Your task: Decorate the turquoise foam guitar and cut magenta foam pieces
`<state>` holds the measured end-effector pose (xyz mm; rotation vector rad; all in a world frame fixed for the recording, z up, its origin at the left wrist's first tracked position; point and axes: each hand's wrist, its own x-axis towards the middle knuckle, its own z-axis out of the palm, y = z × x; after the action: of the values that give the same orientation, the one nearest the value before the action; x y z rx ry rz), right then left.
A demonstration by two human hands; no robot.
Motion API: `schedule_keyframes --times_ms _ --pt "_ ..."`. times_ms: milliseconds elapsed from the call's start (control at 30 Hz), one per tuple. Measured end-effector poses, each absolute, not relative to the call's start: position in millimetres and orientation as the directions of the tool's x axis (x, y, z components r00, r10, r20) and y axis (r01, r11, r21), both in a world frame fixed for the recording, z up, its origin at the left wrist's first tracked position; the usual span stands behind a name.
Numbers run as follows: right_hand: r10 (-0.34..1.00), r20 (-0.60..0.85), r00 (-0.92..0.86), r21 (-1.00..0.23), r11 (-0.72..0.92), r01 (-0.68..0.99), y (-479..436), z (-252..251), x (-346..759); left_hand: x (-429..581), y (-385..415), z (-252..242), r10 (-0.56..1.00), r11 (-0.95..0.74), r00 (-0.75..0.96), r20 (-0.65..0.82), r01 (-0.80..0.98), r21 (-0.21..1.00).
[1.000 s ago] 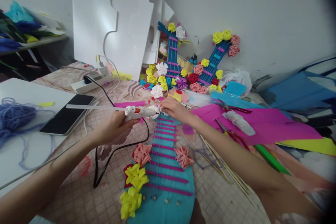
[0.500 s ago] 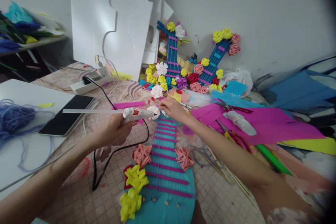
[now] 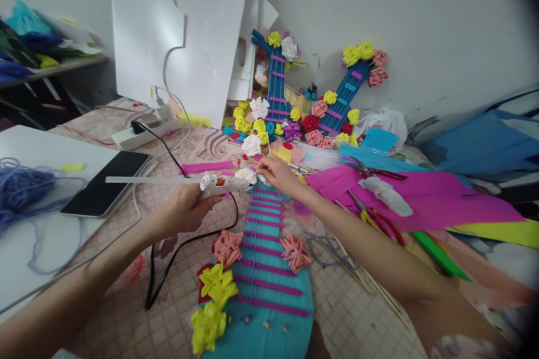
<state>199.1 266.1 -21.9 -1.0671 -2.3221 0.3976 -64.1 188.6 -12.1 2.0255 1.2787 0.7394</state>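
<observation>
My left hand is wrapped round the handle of a white glue gun, a long glue stick jutting from its back. The gun's nozzle points right, close to a white paper flower at the head of a turquoise craft guitar. My right hand is closed at that same end, fingertips pressed together; what they hold is hidden. Magenta strips cross the guitar's neck and body, with thin yarn strings along them. Yellow flowers and salmon flowers sit on its edges.
Two blue craft guitars with paper flowers lean on the wall. A phone and purple yarn lie left. Magenta paper and red-handled scissors lie right. The black cord loops under my left hand.
The glue gun has tilted slightly in my left hand, its nozzle still near the white flower. My right hand stays at the guitar's head.
</observation>
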Motion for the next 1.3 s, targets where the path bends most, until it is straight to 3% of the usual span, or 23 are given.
schedule_keyframes --times_ms 167,533,867,1100,1300 --pt "0.734 0.412 -0.54 -0.475 0.679 0.56 264.1 -19.3 201.1 -56.3 190.9 -9.8 0.925 -0.339 0.367 0.097 0.681 0.649" --pt "0.816 0.321 -0.48 -0.597 0.568 0.567 265.5 -15.8 204.3 -37.6 194.8 2.2 0.915 -0.394 0.384 0.123 0.787 0.475" --pt "0.768 0.395 -0.504 -0.596 0.632 0.496 267.8 -20.4 205.8 -22.3 191.7 12.8 0.884 -0.464 0.409 0.228 0.832 0.306" --pt "0.774 0.397 -0.493 -0.611 0.624 0.488 267.8 -22.7 208.0 -16.5 178.7 22.5 0.905 -0.423 0.351 0.242 0.809 0.408" --pt "0.78 0.385 -0.494 -0.623 0.614 0.484 267.8 -21.0 208.2 -8.4 170.0 33.0 0.925 -0.368 0.378 0.037 0.87 0.328"
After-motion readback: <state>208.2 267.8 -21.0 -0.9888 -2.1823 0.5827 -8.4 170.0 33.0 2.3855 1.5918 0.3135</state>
